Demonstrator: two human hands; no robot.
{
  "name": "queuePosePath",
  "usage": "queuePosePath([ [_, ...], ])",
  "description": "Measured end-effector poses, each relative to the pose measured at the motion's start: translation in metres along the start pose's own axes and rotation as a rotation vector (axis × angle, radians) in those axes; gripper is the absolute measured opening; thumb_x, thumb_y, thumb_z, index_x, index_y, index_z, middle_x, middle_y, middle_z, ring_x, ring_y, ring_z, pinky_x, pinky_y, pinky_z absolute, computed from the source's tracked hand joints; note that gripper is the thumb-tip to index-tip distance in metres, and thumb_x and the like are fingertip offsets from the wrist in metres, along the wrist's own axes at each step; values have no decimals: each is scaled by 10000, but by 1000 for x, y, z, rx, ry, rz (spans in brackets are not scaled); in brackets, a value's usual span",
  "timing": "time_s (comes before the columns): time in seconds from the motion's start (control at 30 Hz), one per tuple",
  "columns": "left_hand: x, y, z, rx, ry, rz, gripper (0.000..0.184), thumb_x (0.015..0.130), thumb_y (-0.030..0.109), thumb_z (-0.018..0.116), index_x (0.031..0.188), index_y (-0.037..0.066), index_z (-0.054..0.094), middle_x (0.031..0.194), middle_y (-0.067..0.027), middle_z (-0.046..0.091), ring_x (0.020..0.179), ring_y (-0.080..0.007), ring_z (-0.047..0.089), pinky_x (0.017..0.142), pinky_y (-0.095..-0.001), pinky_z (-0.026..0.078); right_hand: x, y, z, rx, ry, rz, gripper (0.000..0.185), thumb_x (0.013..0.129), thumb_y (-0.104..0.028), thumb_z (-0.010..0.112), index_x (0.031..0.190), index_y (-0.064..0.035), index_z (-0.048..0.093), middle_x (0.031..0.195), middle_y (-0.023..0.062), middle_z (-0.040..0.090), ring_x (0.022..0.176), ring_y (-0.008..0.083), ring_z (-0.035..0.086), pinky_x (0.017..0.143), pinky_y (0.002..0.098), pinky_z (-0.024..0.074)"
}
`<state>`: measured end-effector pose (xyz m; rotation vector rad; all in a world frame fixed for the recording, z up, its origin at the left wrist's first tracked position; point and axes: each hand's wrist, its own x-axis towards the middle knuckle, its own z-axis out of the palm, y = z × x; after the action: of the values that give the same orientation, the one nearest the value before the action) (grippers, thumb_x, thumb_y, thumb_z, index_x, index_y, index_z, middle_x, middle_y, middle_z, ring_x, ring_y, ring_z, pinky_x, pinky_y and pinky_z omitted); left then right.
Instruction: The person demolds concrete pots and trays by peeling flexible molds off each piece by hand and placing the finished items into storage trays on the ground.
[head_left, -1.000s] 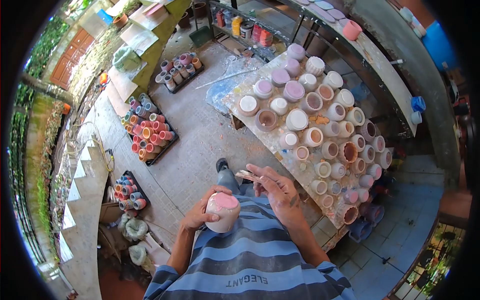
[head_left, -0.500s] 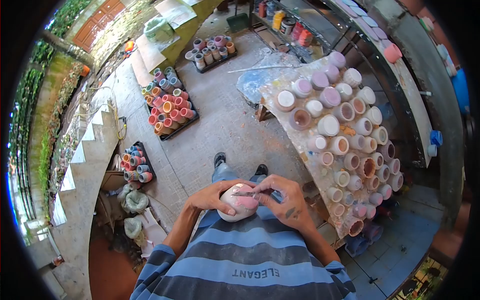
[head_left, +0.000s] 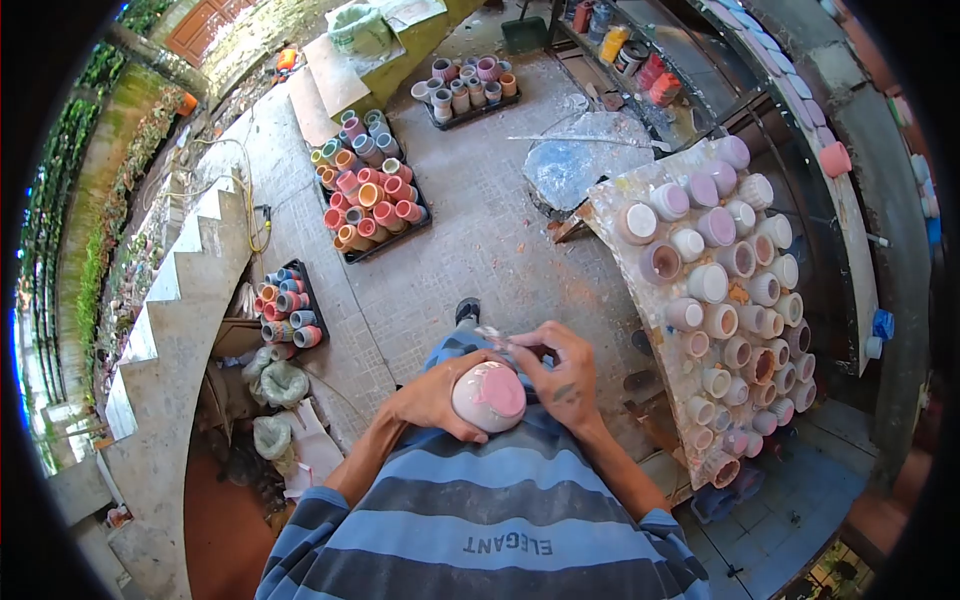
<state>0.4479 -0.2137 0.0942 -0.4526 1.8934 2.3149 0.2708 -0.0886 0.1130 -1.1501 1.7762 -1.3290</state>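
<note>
At the far left, pale zigzag steps [head_left: 160, 350] run up beside the paved floor [head_left: 500, 230]. To their right, 3 black trays stand on the floor: a small tray [head_left: 315, 290], a larger tray [head_left: 395, 243] of red, orange and blue pots, and a third tray [head_left: 480, 117] farther off.

Next comes the person's left hand [head_left: 430, 400], its fingers wrapped around 1 rounded white pot [head_left: 480, 408], the thumb along the near side. The pot is held up in front of the blue-and-black striped shirt [head_left: 480, 500], its flat pink face showing. The right hand [head_left: 560, 372] has its fingers pinched on 1 thin, crusted tool [head_left: 493, 338], near the pot's far edge; whether they touch the pot, the view cannot tell.

Farther right, a paint-spotted desk [head_left: 610, 205] carries rows of white, lilac and pinkish pots [head_left: 709, 283]. Past it, 1 pink cup [head_left: 834, 159] sits on a long ledge [head_left: 862, 280].
</note>
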Motion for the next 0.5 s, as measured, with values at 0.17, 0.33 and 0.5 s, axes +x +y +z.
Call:
queuePosePath([
  [0.17,-11,1,-22,-159,9,-41,844,569,205,893,1307,42,520,1184,-87,631,1107,-209,596,1000,-328,459,11,-28,15,74,-129,-59,148,807,-40,749,955,-33,737,806,99,652,688,190,631,626,294,505],
  [0.33,-20,-9,-35,-112,9,-15,798,576,214,894,1271,37,545,1179,-93,631,1097,-213,596,992,-330,461,27,-16,40,-3,-16,35,156,804,-27,739,959,-36,730,813,99,651,678,203,631,615,290,502],
  [0.5,-19,-3,-44,-79,54,-17,842,561,242,900,1295,32,543,1180,-106,635,1081,-237,603,1007,-339,450,34,-39,41,12,-160,-41,117,815,-46,735,929,-24,724,813,103,666,690,204,650,640,304,521],
])
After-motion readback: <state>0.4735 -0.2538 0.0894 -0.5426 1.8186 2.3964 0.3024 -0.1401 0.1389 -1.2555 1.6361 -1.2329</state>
